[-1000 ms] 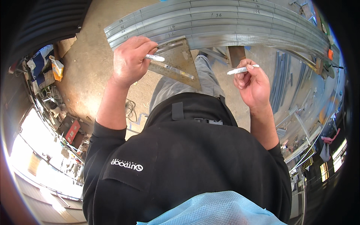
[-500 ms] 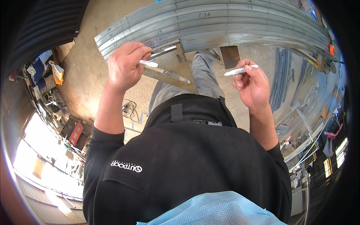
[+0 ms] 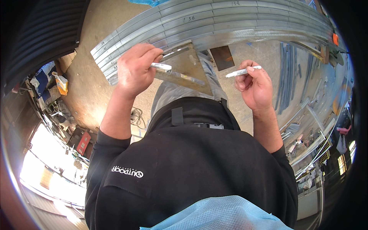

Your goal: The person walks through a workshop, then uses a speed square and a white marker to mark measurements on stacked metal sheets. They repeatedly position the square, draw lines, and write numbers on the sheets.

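In right hand [image 3: 257, 87], white marker [image 3: 240, 72]

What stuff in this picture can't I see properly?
All in the head view:
Metal triangle: one corner is hidden by the left hand.
White stick: its other end is hidden by that hand too.
Metal bars: the top edge cuts off part of them.
Blue thing: also cut off at the top, so I can't tell what it is.
Clutter at left: too small.
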{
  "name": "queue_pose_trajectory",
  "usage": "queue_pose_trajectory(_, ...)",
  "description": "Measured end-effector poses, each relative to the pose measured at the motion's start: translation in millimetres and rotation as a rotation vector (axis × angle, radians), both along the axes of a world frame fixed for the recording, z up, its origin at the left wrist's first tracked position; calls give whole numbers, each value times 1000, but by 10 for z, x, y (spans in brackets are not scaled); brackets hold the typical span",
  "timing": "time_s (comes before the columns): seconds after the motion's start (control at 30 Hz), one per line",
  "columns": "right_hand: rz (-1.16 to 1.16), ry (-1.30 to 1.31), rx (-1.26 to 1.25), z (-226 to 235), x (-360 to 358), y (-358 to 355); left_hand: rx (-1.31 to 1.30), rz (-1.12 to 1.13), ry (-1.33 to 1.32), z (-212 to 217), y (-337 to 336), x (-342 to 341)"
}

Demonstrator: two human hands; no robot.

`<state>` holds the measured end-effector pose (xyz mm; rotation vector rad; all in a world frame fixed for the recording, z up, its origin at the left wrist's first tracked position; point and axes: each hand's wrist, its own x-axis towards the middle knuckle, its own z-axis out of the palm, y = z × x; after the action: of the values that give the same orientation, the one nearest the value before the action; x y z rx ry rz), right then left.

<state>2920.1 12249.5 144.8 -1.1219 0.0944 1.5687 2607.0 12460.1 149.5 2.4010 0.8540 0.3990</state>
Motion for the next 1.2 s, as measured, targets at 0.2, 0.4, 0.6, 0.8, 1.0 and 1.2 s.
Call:
queue_pose_trajectory(0.2, -5, -5, 14, -12, 78, -10, 18, 43, 89, 62, 60, -480)
queue_pose_trajectory(0.4, 97, -39, 42, -28, -34, 122, 11, 48, 99, -27, 56, -643)
queue_pose_trajectory(0.6, 110, -33, 23, 1, -179, 231, -33, 33, 58, -104, 81, -614)
queue_pose_trajectory(0.8, 110, -38, 34, 6, -265, 293, -19, 4, 68, -132, 125, -626)
queue_pose_trajectory(1.0, 124, -17, 54, 8, -348, 335, 24, -20, 52, -209, 156, -609)
queue_pose_trajectory(1.2, 117, -12, 35, 16, -425, 409, -43, -11, 77, -203, 154, -592)
